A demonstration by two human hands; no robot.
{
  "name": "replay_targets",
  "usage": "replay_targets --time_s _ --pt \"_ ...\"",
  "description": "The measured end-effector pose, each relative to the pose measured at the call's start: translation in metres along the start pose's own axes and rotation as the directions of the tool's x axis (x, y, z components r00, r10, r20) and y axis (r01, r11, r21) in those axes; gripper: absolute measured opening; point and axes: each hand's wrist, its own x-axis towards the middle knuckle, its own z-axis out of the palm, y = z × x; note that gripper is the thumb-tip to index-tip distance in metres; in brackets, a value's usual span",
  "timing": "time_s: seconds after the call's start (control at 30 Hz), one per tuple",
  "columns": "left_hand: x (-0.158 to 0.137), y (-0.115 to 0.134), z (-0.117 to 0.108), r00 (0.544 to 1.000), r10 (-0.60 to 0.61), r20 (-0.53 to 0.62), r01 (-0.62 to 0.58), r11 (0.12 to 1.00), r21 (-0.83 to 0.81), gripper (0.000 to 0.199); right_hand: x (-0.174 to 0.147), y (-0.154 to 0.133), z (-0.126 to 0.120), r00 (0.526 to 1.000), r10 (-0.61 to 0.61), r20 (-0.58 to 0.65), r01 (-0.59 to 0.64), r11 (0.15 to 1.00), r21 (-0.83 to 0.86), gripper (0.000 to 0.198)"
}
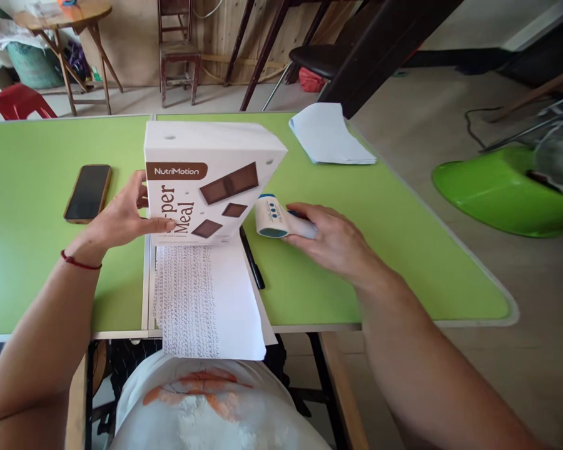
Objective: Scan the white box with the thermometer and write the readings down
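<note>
My left hand (pixel 124 215) grips the left side of a white NutriMotion box (pixel 182 150), its thumb on the printed front and its fingers mostly hidden behind. The box is raised and tilted, with brown lettering and chocolate-like squares. Just right of it, my right hand (pixel 335 240) is wrapped round the handle of a white-and-blue gun-shaped handheld device (pixel 273 215); its wide end points left, close to the box. Beneath the box lie handwritten paper sheets (pixel 216 306), overhanging the near table edge. A black pen (pixel 252 259) rests along their right side.
A phone (pixel 88 192) lies on the green table (pixel 23 250), left of the box. Folded white paper (pixel 331 134) sits at the far right. Beyond are a wooden chair (pixel 178 56), a small round table (pixel 65 15) and a green plastic object (pixel 502 194) on the floor.
</note>
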Motion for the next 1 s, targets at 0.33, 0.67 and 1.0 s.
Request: replay_targets --time_s 0.33,0.67,1.0 --pt "0.013 -0.039 0.027 0.961 0.115 -0.250 -0.148 0.982 -0.116 0.080 0.012 0.027 0.013 0.999 0.022 0.040 -0.023 1.000 0.013 0.039" --pt "0.013 -0.053 0.031 0.948 0.158 -0.276 -0.140 0.986 0.086 0.072 0.006 0.020 0.010 0.992 -0.117 -0.046 0.111 0.987 -0.120 0.040" --pt "-0.003 -0.006 0.050 0.713 0.700 -0.037 -0.531 0.574 0.623 0.024 0.004 -0.055 0.005 0.974 -0.193 0.120 0.186 0.980 0.073 0.008"
